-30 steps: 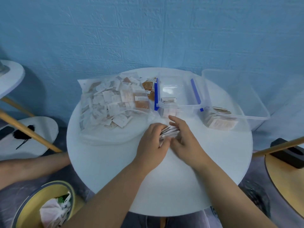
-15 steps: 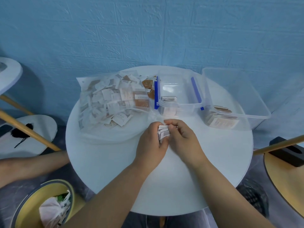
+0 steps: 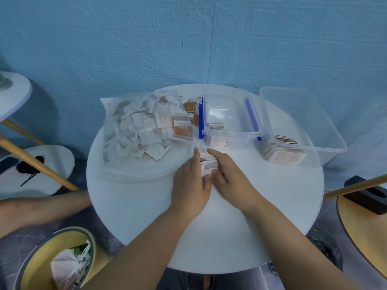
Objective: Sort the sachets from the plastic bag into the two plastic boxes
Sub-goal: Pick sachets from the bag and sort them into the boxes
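A small stack of white sachets (image 3: 208,166) lies on the round white table (image 3: 209,227) just in front of the boxes. My left hand (image 3: 191,185) holds its left side, thumb at the near edge. My right hand (image 3: 232,181) holds its right side, thumb on top. The clear plastic bag (image 3: 142,126) full of white and brown sachets lies at the table's back left, its mouth towards my hands. The small clear box with blue clips (image 3: 230,133) stands behind my hands with a few sachets inside. The larger clear box (image 3: 326,143) to the right holds a row of sachets.
A person's bare arm (image 3: 41,208) reaches in low at the left. On the floor at the lower left stands a yellow bin (image 3: 35,266) with a bag in it. Other round tables and wooden poles flank both sides. A blue wall is behind.
Both hands slid the stack slightly forward towards the small box. Their fingers went from curled round the fanned sachets to straighter along the stack's sides, which now looks squared up.
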